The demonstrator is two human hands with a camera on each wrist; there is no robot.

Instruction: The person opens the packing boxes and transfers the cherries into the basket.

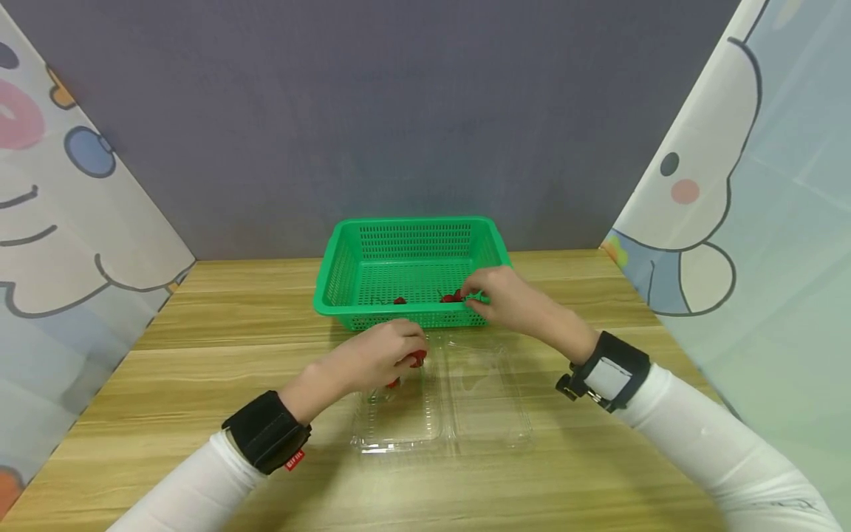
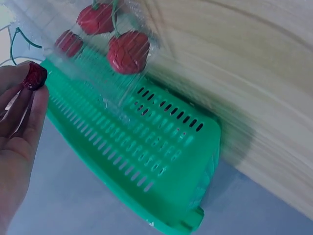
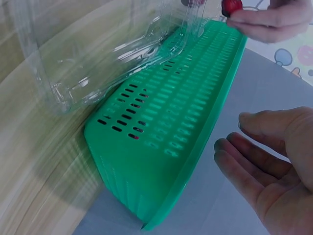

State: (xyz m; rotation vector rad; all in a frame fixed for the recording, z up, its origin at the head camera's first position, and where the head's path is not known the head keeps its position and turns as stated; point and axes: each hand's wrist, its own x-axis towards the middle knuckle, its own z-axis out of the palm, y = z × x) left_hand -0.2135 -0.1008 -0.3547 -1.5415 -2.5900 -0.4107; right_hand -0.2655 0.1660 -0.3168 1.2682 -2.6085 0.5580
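Observation:
My left hand (image 1: 382, 353) pinches a dark red cherry (image 2: 35, 76) with a thin green stem, above the left half of an open clear plastic clamshell box (image 1: 402, 425). Inside that half lie several red cherries (image 2: 128, 52), partly hidden by the hand in the head view. My right hand (image 1: 515, 301) hovers over the near right rim of a green plastic basket (image 1: 399, 309). Its fingers (image 3: 252, 159) are relaxed and apart from the thumb, holding nothing in the right wrist view. Near those fingers, a few cherries (image 1: 448, 298) lie in the basket; another cherry (image 1: 400, 301) is farther left.
The box's transparent lid half (image 1: 488, 403) lies flat on the right, below the right hand. Box and basket stand on a wood-grain table (image 1: 219, 340). Behind the basket rises a grey panel (image 1: 412, 125), with cartoon-printed sheets (image 1: 705, 170) on both sides.

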